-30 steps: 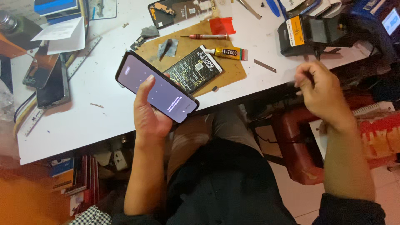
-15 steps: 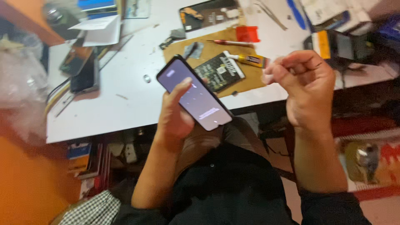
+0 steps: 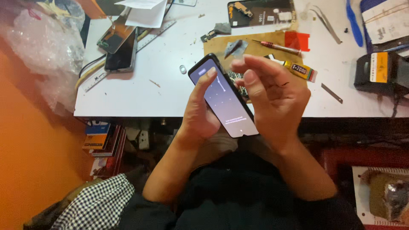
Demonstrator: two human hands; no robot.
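My left hand [image 3: 200,115] holds a black smartphone [image 3: 222,97] with its screen lit, thumb resting on the upper part of the glass. The phone tilts over the front edge of the white table [image 3: 140,91]. My right hand [image 3: 272,98] hovers just right of the phone, fingers spread and bent toward the screen, holding nothing. Behind the hands lies a brown mat [image 3: 260,49] with a red-handled screwdriver [image 3: 275,47], a glue tube [image 3: 300,70] and a red plastic piece [image 3: 297,41].
Two more phones [image 3: 120,47] and a metal ruler [image 3: 132,57] lie at the table's left. An opened phone body [image 3: 260,12], tweezers [image 3: 326,23] and a blue pry tool [image 3: 353,23] sit at the back. A black device [image 3: 381,72] stands right. Clear plastic bags [image 3: 44,38] hang left.
My right hand has swung in from the right and opened its fingers beside the phone. The left hand has kept the phone, and the view has shifted and closed in.
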